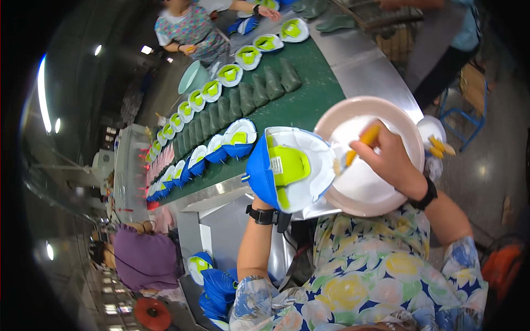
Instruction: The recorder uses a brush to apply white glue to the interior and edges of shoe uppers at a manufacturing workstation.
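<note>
Near the centre of the frame, the blue shoe upper with white lining and a lime-green inside is held up by the left grip; it lies just above that wrist, its fingers hidden behind the upper. To the right, the right grip pinches the yellow-handled brush, whose tip meets the upper's right edge. Both brush and right grip are over the pale pink basin of white liquid. Similar uppers line the green desk toward the upper left.
</note>
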Demonstrator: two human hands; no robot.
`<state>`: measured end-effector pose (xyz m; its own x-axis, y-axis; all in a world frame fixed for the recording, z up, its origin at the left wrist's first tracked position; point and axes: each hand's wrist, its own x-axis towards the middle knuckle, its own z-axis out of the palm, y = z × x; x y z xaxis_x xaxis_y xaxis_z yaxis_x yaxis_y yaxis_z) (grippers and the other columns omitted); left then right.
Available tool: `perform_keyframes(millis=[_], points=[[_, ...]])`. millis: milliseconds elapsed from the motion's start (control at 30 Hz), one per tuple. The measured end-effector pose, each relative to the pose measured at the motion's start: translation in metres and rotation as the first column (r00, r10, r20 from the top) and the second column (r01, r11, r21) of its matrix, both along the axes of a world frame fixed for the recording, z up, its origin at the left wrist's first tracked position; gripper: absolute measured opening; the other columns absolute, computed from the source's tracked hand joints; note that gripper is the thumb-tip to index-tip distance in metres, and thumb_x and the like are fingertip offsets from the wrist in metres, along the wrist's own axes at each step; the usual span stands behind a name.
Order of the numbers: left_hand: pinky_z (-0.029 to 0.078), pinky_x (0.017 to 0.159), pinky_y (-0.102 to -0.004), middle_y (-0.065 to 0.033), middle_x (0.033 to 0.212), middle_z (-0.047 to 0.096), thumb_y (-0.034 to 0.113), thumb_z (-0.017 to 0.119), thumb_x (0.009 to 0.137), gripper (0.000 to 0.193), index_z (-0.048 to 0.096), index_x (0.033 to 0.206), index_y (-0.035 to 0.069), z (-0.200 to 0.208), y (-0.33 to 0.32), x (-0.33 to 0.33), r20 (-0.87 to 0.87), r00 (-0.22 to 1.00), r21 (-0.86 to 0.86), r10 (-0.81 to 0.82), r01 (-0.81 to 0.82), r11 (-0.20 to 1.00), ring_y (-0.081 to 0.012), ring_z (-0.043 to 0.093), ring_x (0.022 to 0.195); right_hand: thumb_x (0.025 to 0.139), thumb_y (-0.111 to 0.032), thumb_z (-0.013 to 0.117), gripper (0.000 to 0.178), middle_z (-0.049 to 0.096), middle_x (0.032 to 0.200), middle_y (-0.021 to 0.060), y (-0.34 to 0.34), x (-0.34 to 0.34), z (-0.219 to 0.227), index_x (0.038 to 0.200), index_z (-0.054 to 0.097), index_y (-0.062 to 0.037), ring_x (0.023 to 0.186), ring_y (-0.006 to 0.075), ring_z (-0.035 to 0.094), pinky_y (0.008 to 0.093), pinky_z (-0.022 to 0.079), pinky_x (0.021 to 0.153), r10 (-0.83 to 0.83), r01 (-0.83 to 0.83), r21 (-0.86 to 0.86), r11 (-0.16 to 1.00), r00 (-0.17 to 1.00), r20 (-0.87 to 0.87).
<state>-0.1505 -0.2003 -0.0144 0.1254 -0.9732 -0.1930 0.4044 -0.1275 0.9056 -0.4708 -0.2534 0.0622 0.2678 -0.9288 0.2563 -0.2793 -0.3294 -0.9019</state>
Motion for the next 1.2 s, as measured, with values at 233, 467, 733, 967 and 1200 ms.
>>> perform_keyframes(millis=[233,467,733,967,1200], points=[[0.06,0.068,-0.0314,-0.0072,0.115,0.066,0.007,0.051,0.099,0.032,0.048,0.13,0.013,-0.049,-0.078,0.079,0.078,0.99,-0.018,0.116,-0.115,0.993,-0.0216,0.07,0.093,0.092,-0.004,0.066,0.016,0.059,0.093,0.0075,0.017,-0.033,-0.016,0.099,0.053,0.0004,0.078,0.0131,0.063,0.0247,0.054,0.069,-0.063,-0.038,0.318,0.947,0.951,0.301],[0.054,0.07,-0.0354,-0.0088,0.106,0.066,0.004,0.051,0.096,0.041,0.046,0.136,0.013,-0.107,-0.128,0.133,0.312,0.907,0.28,0.283,-0.372,0.885,-0.0234,0.065,0.088,0.094,-0.003,0.062,0.012,0.057,0.096,0.0068,0.013,-0.039,-0.027,0.102,0.053,0.0001,0.08,0.0127,0.063,0.0237,0.055,0.071,-0.051,-0.011,0.414,0.91,0.989,0.139],[0.042,0.103,-0.0475,-0.0227,0.127,0.059,0.016,0.066,0.079,0.056,0.055,0.132,0.002,-0.081,0.082,0.267,0.873,-0.311,-0.487,0.376,-0.609,0.626,-0.0392,0.052,0.122,0.102,-0.017,0.057,0.015,0.059,0.101,0.0075,-0.002,-0.064,-0.033,0.106,0.055,-0.0022,0.083,0.0133,0.061,0.024,0.052,0.073,0.103,-0.1,0.269,0.958,0.995,0.005],[0.026,0.111,-0.0656,-0.0176,0.138,0.058,0.057,0.078,0.068,0.104,0.038,0.151,0.011,0.002,0.382,0.249,0.657,0.366,0.461,-0.659,-0.887,-0.032,-0.0356,0.056,0.128,0.102,-0.015,0.058,0.014,0.059,0.1,0.0074,0.002,-0.04,-0.032,0.107,0.055,-0.0018,0.08,0.0126,0.06,0.0241,0.051,0.073,0.158,-0.159,0.289,0.944,0.987,0.029],[0.047,0.099,-0.0514,-0.016,0.121,0.068,0.044,0.073,0.078,0.067,0.056,0.132,0.007,-0.019,0.315,0.287,0.806,-0.014,0.326,-0.592,-0.824,0.464,-0.0357,0.064,0.113,0.095,-0.003,0.063,0.01,0.059,0.093,0.0057,0.032,-0.033,-0.019,0.101,0.055,-0.001,0.083,0.0124,0.062,0.0263,0.055,0.072,0.125,-0.125,0.305,0.944,0.992,0.019]])
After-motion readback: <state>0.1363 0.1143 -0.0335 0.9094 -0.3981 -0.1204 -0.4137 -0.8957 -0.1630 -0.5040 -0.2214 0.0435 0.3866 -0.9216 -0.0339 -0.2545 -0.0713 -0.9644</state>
